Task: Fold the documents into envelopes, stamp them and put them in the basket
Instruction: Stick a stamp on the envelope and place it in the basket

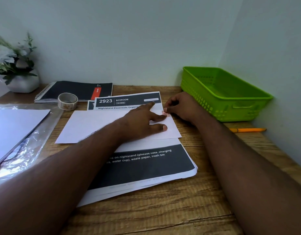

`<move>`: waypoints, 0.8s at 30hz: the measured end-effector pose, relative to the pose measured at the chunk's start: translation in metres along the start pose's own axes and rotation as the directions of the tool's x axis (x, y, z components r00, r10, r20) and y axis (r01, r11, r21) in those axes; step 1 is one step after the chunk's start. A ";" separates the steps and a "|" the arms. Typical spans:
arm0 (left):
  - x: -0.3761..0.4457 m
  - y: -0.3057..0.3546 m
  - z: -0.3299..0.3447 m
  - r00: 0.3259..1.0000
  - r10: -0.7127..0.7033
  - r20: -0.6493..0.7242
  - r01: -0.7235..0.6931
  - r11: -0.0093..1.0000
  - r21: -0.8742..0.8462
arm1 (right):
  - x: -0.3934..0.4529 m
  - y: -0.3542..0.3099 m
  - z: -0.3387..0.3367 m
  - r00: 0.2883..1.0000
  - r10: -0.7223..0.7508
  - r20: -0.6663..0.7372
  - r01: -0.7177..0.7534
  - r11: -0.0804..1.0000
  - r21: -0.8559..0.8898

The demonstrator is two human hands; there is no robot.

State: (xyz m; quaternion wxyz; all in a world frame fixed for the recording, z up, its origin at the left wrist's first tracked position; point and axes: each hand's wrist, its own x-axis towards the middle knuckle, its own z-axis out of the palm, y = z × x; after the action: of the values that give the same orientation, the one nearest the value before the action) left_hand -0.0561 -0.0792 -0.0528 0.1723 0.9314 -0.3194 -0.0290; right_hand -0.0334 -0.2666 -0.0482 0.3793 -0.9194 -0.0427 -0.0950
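Envelope on documents; basket right; notebook behind; tape roll left.

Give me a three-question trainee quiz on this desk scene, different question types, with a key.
1. True or false: the green basket already holds an envelope.
2. Multiple choice: the left hand is A) lifting the tape roll, B) pressing flat on the white envelope, C) holding the orange pen.
3. Fill in: the right hand pinches a small reddish ____ at the envelope's far right corner.

Key: 1 false, nothing shows inside it; 2 B; 3 stamp.
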 end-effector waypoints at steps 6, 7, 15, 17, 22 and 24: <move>0.001 0.000 -0.001 1.000 -0.007 0.022 0.007 1.000 0.012 | 0.003 0.008 0.007 0.988 0.028 -0.151 -0.045 0.993 -0.109; 0.001 0.000 -0.001 1.000 -0.012 0.021 0.012 1.000 0.013 | 0.003 0.010 0.007 0.984 0.030 -0.174 -0.056 0.988 -0.146; -0.001 0.001 0.000 0.995 -0.099 -0.032 0.097 0.994 -0.058 | -0.005 0.007 0.001 0.985 0.079 -0.156 -0.085 0.996 -0.029; -0.002 0.001 0.000 0.991 -0.129 -0.042 0.126 0.990 -0.066 | -0.009 0.008 -0.005 0.995 0.065 -0.075 -0.063 0.998 0.019; -0.002 0.003 -0.001 0.988 -0.152 -0.040 0.150 0.988 -0.046 | -0.016 0.002 -0.014 0.995 0.064 0.081 -0.068 0.996 0.051; -0.003 0.004 -0.002 0.988 -0.150 -0.034 0.149 0.988 -0.045 | -0.018 0.002 -0.019 0.986 0.085 0.140 -0.092 0.995 0.041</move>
State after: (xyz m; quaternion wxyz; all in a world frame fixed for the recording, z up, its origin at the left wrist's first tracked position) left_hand -0.0601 -0.0796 -0.0497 0.1951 0.9492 -0.2447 -0.0314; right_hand -0.0530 -0.2818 -0.0399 0.4010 -0.9155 -0.0303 -0.0130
